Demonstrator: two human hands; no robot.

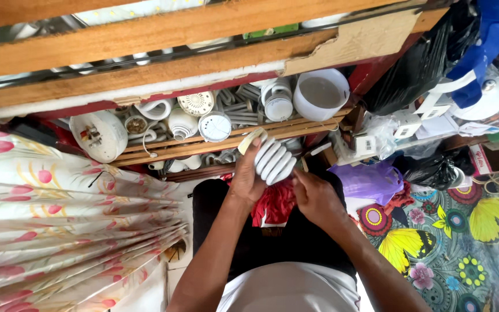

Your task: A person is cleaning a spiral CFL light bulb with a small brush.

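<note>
Currently the person sits with both forearms stretched out over a dark lap, working just below a wooden shelf (pixel 226 144). Left hand (pixel 245 180): fingers closed around the base end of a white spiral lamp (pixel 274 162), thumb side up, with a beige piece (pixel 252 140) showing just above the fingertips; whether that piece is part of the lamp I cannot tell. The lamp's coiled glass tube points toward the right and slightly down, held up in the air between shelf and lap, touching nothing but the two hands.

Right hand (pixel 317 199): fingers curled, tips meeting the lower right end of the coil. How firm that pinch is cannot be read from this angle; it looks like a light closed hold on the tube.

Surroundings: a red cloth (pixel 274 203) lies on the lap right under the hands. The shelf holds many used lamp parts, among them a round white housing (pixel 100 136), a small white disc cover (pixel 215 127) and a white plastic tub (pixel 320 94). A floral pink-and-cream curtain (pixel 59 225) hangs at the person's left. At the right, a purple plastic bag (pixel 368 180) sits near the right hand, and beyond it a dark cloth with yellow butterflies (pixel 457 242) covers the surface.
</note>
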